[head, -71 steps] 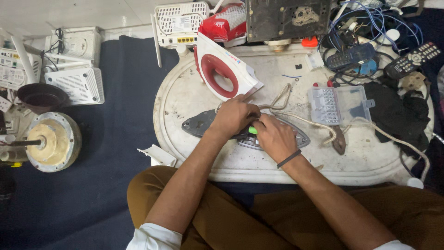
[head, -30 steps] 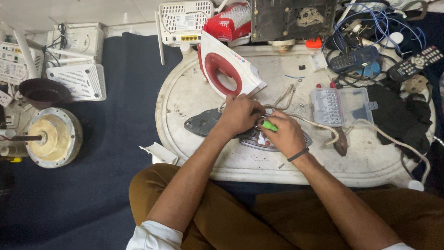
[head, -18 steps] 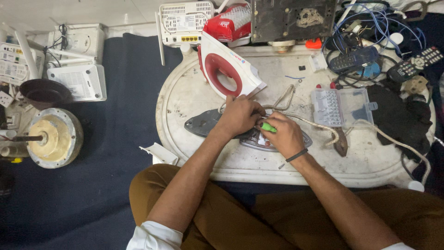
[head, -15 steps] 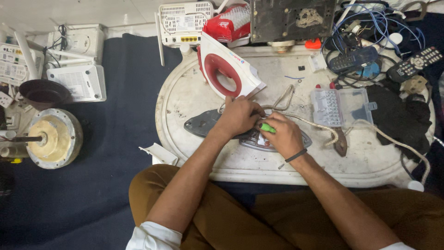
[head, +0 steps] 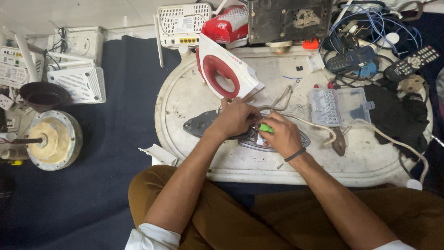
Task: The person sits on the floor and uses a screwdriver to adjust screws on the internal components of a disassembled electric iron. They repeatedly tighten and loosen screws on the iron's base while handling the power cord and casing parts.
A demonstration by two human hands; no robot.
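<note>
Big white oval tray (head: 194, 99) sits on a dark blue mat (head: 125, 92), person cross-legged behind it in brown trousers. On the tray's middle lies a grey iron soleplate (head: 203, 124), flat, with its inner parts exposed toward the right end. Left hand (head: 236, 118) presses down on the soleplate's middle, fingers curled close together over the plate, not clearly gripping anything. Right hand (head: 282, 134) just beside it, touching, fingers closed around a green-handled screwdriver (head: 266, 128); only the green handle shows between the two hands, tip hidden under the left fingers. Black band on the right wrist. Red and white iron shell (head: 226, 71) stands tilted just behind the hands. Braided cord (head: 319, 125) runs from the hands off to the right, past a clear plastic parts box (head: 340, 105). Pliers (head: 337, 141) lie under that box. Remotes (head: 409, 62) and blue wires at far right. White routers (head: 78, 83) left of the mat, round metal motor part (head: 53, 139) below them.
</note>
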